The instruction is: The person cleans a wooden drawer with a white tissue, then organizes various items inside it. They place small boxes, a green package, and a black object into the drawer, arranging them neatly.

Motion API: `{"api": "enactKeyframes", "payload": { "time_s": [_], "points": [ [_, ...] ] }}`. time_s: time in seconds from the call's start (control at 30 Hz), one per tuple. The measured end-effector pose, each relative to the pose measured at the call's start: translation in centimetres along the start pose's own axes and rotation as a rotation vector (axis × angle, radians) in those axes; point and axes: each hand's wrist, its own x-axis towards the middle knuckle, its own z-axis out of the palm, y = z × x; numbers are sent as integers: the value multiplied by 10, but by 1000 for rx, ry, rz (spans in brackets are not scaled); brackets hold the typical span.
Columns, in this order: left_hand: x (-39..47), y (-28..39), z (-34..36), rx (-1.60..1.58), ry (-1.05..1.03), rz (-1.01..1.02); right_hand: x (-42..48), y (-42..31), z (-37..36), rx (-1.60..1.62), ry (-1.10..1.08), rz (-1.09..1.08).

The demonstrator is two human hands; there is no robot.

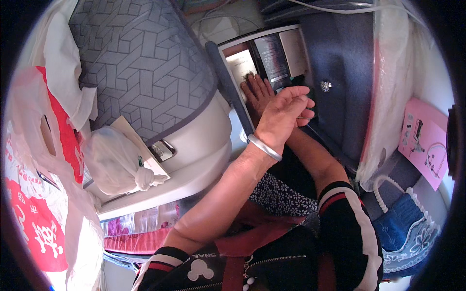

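My left forearm, wearing a silver-coloured bangle point(264, 147), crosses over my right forearm. My left hand point(289, 107) is above the lower part of an open drawer point(236, 95), fingers loosely bent, with nothing visible in them. Lower and farther left, my right hand point(257, 92) reaches inside with spread fingers, its tips at the lower edge of a pale printed card or booklet point(240, 62). Beside that lie a dark box bearing writing point(271, 58) and a flat beige case point(293, 51). Part of the drawer's inside is hidden by my hands.
A grey patterned cushioned surface point(145, 62) adjoins on the left, with a knotted plastic bag point(114, 160) below it. A dark blue panel with a crystal-like knob point(325, 86) stands right of the drawer. Farther right are a pink leaflet point(424, 143) and a blue fabric bag point(398, 222).
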Motion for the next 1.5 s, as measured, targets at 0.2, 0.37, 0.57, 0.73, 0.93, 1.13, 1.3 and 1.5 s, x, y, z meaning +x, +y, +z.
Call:
{"api": "enactKeyframes", "payload": {
  "time_s": [0.2, 0.37, 0.57, 0.73, 0.93, 1.13, 1.3, 1.5],
  "points": [
    [-1, 1, 2, 24, 22, 15, 18, 14, 0, -120, 95, 51],
    [1, -3, 1, -1, 32, 16, 9, 6, -1, -141, -22, 203],
    [12, 3, -13, -178, 366, 205, 28, -77, -26, -186, -35, 454],
    [10, 12, -24, -266, 531, 378, 9, -61, -45, -748, 242, -38],
    [10, 14, -23, -237, 527, 356, 9, -48, -10, 215, 151, -62],
    [10, 17, -29, -219, 453, 334, 10, -43, -56, 519, -36, 141],
    [11, 12, -24, -209, 385, 290, -48, 14, -13, 301, 254, 447],
    [13, 8, -24, -208, 312, 252, -58, 56, 25, -153, 193, 329]
  ]
}}
